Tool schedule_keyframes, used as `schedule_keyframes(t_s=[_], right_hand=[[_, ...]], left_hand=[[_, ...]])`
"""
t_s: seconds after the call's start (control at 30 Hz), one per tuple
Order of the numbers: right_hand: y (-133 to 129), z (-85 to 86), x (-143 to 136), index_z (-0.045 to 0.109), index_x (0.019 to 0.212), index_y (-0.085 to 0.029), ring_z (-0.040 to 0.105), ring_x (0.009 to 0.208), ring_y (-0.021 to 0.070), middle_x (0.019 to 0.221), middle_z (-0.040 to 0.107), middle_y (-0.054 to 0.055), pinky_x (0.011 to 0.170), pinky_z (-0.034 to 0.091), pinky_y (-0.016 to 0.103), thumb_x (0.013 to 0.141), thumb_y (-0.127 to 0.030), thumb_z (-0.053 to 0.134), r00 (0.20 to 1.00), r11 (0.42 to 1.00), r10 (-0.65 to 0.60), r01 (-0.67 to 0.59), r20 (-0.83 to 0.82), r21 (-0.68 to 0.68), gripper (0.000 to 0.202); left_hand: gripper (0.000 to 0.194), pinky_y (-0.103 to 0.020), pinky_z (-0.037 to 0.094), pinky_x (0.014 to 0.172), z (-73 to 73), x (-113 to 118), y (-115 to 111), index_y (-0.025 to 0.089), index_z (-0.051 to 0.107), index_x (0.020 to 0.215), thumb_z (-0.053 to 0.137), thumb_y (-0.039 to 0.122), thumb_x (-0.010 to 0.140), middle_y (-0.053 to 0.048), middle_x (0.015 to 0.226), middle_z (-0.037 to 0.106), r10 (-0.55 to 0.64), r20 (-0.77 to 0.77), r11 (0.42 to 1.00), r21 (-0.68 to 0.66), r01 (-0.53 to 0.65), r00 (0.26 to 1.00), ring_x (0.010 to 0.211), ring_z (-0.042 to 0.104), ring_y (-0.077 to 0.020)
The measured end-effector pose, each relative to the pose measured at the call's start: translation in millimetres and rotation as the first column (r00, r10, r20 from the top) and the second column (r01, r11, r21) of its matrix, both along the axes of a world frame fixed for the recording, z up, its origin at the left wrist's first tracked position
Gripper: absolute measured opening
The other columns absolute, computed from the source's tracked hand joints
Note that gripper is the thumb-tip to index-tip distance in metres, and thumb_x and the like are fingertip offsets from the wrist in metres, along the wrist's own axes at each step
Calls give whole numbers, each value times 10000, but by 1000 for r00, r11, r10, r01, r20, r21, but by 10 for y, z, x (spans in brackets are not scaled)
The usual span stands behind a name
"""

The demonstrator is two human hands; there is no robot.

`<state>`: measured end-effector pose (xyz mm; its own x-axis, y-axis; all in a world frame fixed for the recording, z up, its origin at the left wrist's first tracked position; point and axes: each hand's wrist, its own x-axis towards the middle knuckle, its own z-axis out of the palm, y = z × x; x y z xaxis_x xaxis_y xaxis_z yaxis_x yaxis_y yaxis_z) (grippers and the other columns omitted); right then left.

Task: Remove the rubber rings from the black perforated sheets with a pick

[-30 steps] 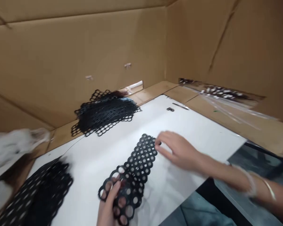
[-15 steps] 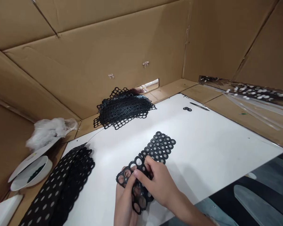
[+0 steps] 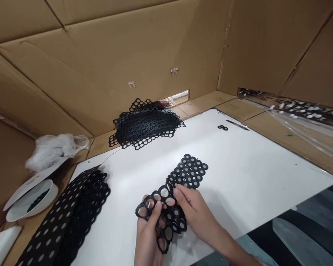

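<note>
A strip of black ring mesh (image 3: pixel 191 170) lies with its far end flat on the white board, while its near end is lifted and folded over in my hands. My left hand (image 3: pixel 147 238) grips that near end from below, its thumb pressed on top between the larger rings. Further along the same edge, my right hand (image 3: pixel 197 210) pinches the mesh between thumb and forefinger; anything small in that pinch is hidden. A short pale thing shows through one ring near my left thumb, too small to name.
The white board (image 3: pixel 255 166) covers the table. At its back is a heap of black ring mesh (image 3: pixel 147 125). Dotted black fabric (image 3: pixel 48 225) and a white bowl (image 3: pixel 51 197) are at left. A loose ring piece (image 3: pixel 222 128) and thin dark pointed tool (image 3: pixel 237 125) lie at far right.
My right hand has shifted slightly right, away from my left thumb, and now pinches the mesh edge further along. My left hand keeps its hold. The view has tilted a little.
</note>
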<state>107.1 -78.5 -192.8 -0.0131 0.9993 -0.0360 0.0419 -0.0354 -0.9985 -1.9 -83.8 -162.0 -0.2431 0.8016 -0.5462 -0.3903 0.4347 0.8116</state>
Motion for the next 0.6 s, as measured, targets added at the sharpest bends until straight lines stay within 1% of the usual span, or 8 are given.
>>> schedule_keyframes(t_s=[0.13, 0.23, 0.3, 0.37, 0.4, 0.47, 0.53, 0.6], right_hand=[[60, -54, 214, 336, 637, -215, 376, 485, 100, 547, 340, -64, 514, 313, 242, 898, -617, 355, 908, 982, -178, 142, -380, -121, 480], [91, 13, 567, 426, 681, -209, 480, 549, 120, 586, 451, -39, 581, 390, 259, 877, -589, 440, 844, 945, -320, 314, -431, -87, 428], [126, 90, 878, 501, 754, -200, 473, 537, 123, 592, 484, -27, 560, 385, 260, 881, -548, 461, 888, 923, -371, 386, -271, 3, 372], [213, 153, 1214, 531, 790, -194, 430, 501, 120, 556, 458, -31, 529, 362, 259, 925, -489, 396, 911, 906, -408, 395, 63, 151, 351], [285, 169, 1378, 541, 796, -193, 433, 509, 123, 566, 467, -24, 528, 359, 262, 946, -443, 358, 858, 899, -427, 369, 286, 237, 345], [479, 163, 1672, 560, 883, -186, 503, 609, 139, 702, 570, 21, 587, 391, 278, 975, -323, 297, 562, 907, -421, 235, 712, 351, 311], [704, 110, 1889, 576, 885, -165, 548, 727, 155, 838, 612, 62, 665, 427, 304, 967, -258, 338, 448, 923, -384, 171, 808, 344, 268], [896, 38, 2007, 592, 900, -148, 574, 790, 151, 896, 613, 54, 721, 469, 318, 957, -275, 424, 399, 939, -343, 129, 850, 318, 218]], left_hand=[[324, -126, 236, 282, 48, -80, 41, 209, 563, 774, 814, 162, 573, 87, 534, 516, -1, 77, 1000, 2, 0, 997, 334, 411, -48], [288, -118, 285, 312, 85, -119, 49, 215, 557, 772, 789, 159, 611, 70, 561, 550, 38, 113, 999, -8, -37, 993, 367, 435, -49], [252, -127, 370, 378, 90, -114, 42, 212, 545, 770, 764, 176, 651, 35, 590, 587, 10, 132, 1000, -7, -9, 991, 450, 509, -78], [265, -147, 435, 445, 79, -104, 36, 212, 535, 768, 772, 201, 650, 29, 595, 583, -40, 100, 999, 4, 39, 994, 517, 551, -102], [296, -160, 466, 487, 69, -106, 36, 216, 543, 797, 788, 205, 632, 31, 621, 589, -49, 61, 999, 17, 48, 997, 559, 577, -113], [435, -196, 512, 599, 42, -132, 48, 241, 570, 940, 822, 197, 588, 37, 711, 611, -46, -43, 997, 53, 48, 998, 669, 623, -134], [622, -223, 517, 686, 10, -184, 73, 266, 558, 1097, 846, 191, 551, 43, 776, 614, -73, -148, 991, 99, 88, 986, 756, 636, -150], [632, -230, 506, 708, -19, -248, 101, 234, 577, 1125, 849, 237, 554, 29, 788, 615, -184, -240, 968, 124, 218, 953, 786, 629, -164]])
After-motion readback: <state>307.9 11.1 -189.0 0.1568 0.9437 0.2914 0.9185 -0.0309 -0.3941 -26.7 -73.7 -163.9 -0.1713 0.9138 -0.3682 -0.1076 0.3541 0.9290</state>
